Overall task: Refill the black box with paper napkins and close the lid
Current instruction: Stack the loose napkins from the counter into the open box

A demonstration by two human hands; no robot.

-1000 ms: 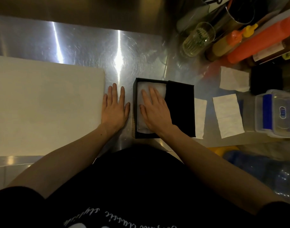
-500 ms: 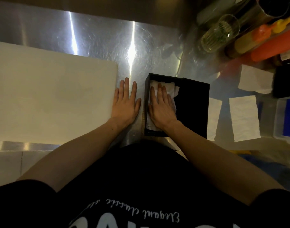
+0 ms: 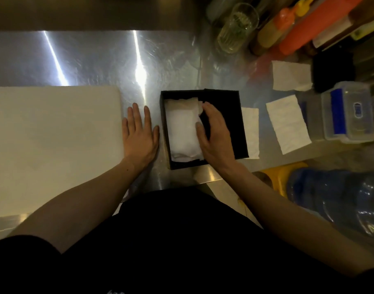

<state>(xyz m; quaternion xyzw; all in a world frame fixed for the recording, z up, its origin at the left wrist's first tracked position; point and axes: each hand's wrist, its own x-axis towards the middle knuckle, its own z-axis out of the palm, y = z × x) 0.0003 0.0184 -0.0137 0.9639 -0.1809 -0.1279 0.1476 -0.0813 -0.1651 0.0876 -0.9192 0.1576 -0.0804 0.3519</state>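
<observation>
The black box (image 3: 163,124) sits on the steel counter in front of me, its left half uncovered. A stack of white paper napkins (image 3: 182,128) lies inside it. The black lid (image 3: 230,111) covers the box's right half. My right hand (image 3: 215,132) is on the lid's left edge, fingers curled over it and thumb beside the napkins. My left hand (image 3: 139,136) lies flat and open on the counter just left of the box, not touching it.
A large white board (image 3: 54,145) lies to the left. Loose napkins (image 3: 288,124) lie right of the box, another napkin (image 3: 290,76) behind. A clear plastic container (image 3: 349,111), a glass (image 3: 237,26) and sauce bottles (image 3: 305,28) crowd the right. A blue water bottle (image 3: 334,198) stands below the counter.
My right hand has lifted off the napkins it was pressing flat and moved right onto the lid's edge. My left hand has stayed put.
</observation>
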